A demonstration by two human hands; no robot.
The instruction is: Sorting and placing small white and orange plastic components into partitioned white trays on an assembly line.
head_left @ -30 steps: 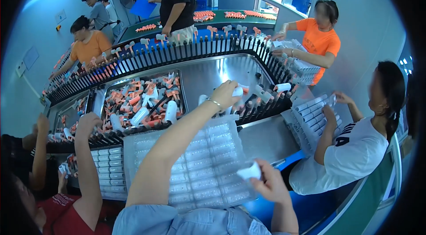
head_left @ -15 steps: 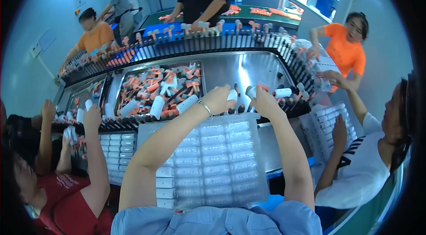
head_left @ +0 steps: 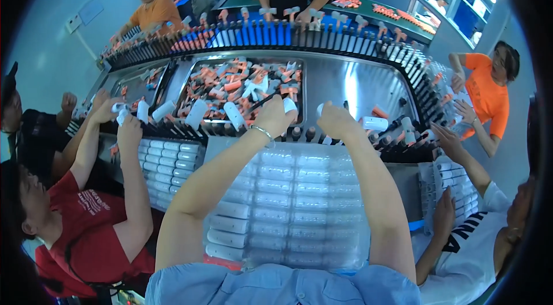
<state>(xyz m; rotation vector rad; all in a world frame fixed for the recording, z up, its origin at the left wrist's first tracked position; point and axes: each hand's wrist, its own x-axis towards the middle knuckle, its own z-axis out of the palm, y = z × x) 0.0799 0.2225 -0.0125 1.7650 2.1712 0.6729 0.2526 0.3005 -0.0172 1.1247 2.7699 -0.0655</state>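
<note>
My left hand, with a bracelet at its wrist, is closed round a white plastic shell above the near row of black pegs. A little to its right, my right hand pinches a small white piece, mostly hidden by the fingers. The two pieces are apart. Left of my hands, a white rounded shell stands tilted on the peg row. Another white shell lies right of my right hand. Below my forearms, a clear plastic tray holds rows of white shells.
Behind the pegs, a metal pan holds a heap of orange, grey and white parts. The far peg row curves round the table. Co-workers stand close on both sides, including one in red and one in white.
The view has shifted, so the table sits farther right and higher. My hands are farther left over the table, with their white pieces slightly wider apart. The left co-worker's hands have come together round a white piece.
</note>
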